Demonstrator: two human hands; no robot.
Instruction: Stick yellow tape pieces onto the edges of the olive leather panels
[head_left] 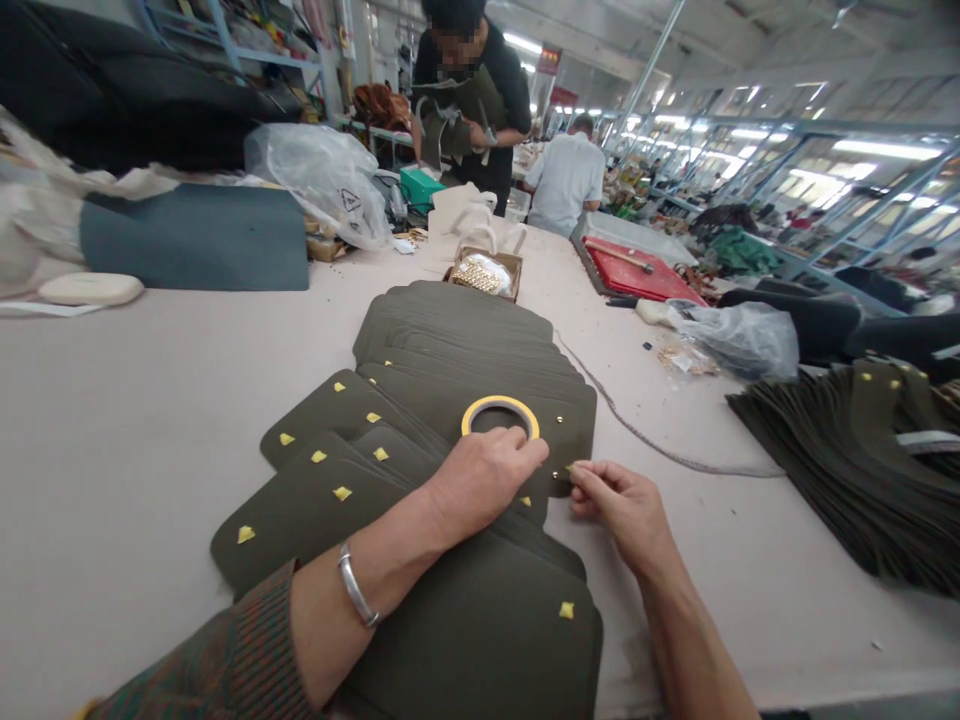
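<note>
Several dark olive fabric panels (465,350) lie fanned out on the pale table (150,400), some bearing small yellow tabs (342,492). A roll of yellow tape (499,412) rests on the stack. My left hand (480,480) lies curled on the panels just below the tape roll, fingertips near the panel's right edge. My right hand (619,500) pinches a small yellow piece (570,468) at that edge, fingers pressed together. A silver bangle (355,585) circles my left wrist.
A box of gold hardware (484,272) stands beyond the stack. A red tray (637,272), plastic bags (739,338) and another olive stack (847,450) lie to the right. A grey cord (645,440) runs across the table. Two people (480,90) work at the far end.
</note>
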